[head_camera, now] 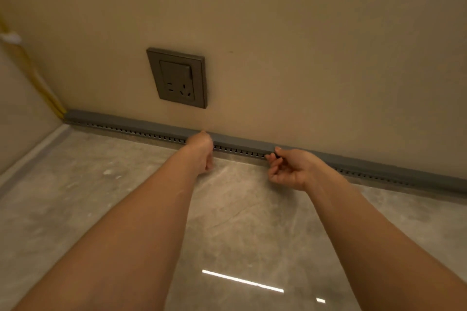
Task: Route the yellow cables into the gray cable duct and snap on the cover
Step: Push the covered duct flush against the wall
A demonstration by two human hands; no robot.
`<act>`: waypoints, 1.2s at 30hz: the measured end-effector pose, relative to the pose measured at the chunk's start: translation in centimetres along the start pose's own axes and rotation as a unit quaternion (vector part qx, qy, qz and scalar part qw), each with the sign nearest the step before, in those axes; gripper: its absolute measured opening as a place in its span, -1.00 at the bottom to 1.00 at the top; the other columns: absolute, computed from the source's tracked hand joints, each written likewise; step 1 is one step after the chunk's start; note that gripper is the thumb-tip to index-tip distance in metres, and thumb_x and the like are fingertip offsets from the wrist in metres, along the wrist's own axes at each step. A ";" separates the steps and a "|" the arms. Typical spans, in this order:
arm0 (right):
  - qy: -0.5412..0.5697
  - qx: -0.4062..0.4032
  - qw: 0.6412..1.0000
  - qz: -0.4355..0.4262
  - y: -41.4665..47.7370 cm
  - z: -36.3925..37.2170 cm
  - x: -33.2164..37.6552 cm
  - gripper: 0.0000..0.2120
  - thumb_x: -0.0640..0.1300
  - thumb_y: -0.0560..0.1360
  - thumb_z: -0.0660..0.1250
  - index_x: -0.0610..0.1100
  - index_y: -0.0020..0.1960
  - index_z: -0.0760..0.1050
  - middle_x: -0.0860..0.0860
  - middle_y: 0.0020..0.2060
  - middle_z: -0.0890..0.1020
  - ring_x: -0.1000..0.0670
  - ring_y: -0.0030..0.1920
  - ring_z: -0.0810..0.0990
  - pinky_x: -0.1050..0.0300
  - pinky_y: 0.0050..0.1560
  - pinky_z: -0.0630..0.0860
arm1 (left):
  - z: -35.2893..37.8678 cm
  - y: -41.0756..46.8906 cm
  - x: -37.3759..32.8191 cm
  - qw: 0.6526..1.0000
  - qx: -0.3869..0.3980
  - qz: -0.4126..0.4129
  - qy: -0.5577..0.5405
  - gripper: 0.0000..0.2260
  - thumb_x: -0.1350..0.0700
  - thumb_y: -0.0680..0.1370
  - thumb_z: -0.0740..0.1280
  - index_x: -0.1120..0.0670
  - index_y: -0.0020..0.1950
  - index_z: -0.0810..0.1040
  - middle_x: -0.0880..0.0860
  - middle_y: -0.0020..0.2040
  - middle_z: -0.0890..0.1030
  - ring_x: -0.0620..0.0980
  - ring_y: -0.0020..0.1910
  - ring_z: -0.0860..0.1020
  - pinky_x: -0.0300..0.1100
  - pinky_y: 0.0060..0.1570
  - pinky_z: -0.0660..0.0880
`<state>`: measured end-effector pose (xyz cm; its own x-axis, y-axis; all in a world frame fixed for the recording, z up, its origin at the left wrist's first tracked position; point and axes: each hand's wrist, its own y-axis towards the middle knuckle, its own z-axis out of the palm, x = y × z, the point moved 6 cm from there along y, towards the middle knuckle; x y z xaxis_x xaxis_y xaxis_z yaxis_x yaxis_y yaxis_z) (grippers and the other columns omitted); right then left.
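The gray cable duct (240,152) runs along the foot of the wall below the socket (178,78), its cover (156,125) lying on top. Just below and right of the socket, the left hand (201,149) hooks its fingers, held together, over the cover; their tips are hidden. Further right of the socket, the right hand (290,168) pinches the cover's front edge between thumb and forefinger, its other fingers (274,159) curled. The yellow cables (48,93) climb the corner far left of the socket
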<state>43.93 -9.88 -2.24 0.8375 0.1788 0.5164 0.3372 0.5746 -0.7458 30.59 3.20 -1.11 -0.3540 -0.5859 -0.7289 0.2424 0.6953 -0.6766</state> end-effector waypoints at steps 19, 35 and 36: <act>0.007 0.020 0.999 0.041 0.5 0.5 0.1 -0.68 -0.19 0.65 0.06 -0.29 -0.24 0.33 -0.01 -0.75 0.38 0.18 -0.79 0.20 0.30 -0.44 0.15 | 8.0 -1.7 1.7 0.998 0.026 -0.004 0.053 -0.68 0.08 0.63 -0.07 0.13 -0.25 0.30 0.06 -0.39 0.27 -0.06 -0.50 0.19 -0.34 -0.54 0.09; -0.056 -0.016 0.997 -0.047 -1.2 -2.8 -0.4 -0.64 0.03 0.56 0.24 -0.25 -0.21 0.47 0.01 -0.61 0.49 0.13 -0.53 0.36 0.32 -0.52 0.35 | 7.5 -2.0 2.0 0.992 0.124 -0.016 -0.002 -0.66 0.10 0.60 -0.05 0.06 -0.38 0.18 -0.03 -0.65 0.17 -0.11 -0.78 0.07 -0.48 -0.60 0.01; -0.050 -0.027 0.997 -0.052 -1.4 -3.4 -0.1 -0.64 0.03 0.57 0.23 -0.26 -0.22 0.47 0.00 -0.58 0.49 0.12 -0.52 0.36 0.30 -0.51 0.35 | 7.5 -2.0 2.1 0.992 0.126 -0.018 -0.006 -0.66 0.09 0.60 -0.05 0.06 -0.38 0.18 -0.04 -0.68 0.16 -0.11 -0.78 0.07 -0.47 -0.60 0.00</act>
<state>44.88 -13.46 -2.63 0.7502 0.2005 0.6301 0.4457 0.5506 -0.7058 36.14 -2.50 -2.07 -0.3564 -0.6145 -0.7039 0.4480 0.5487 -0.7058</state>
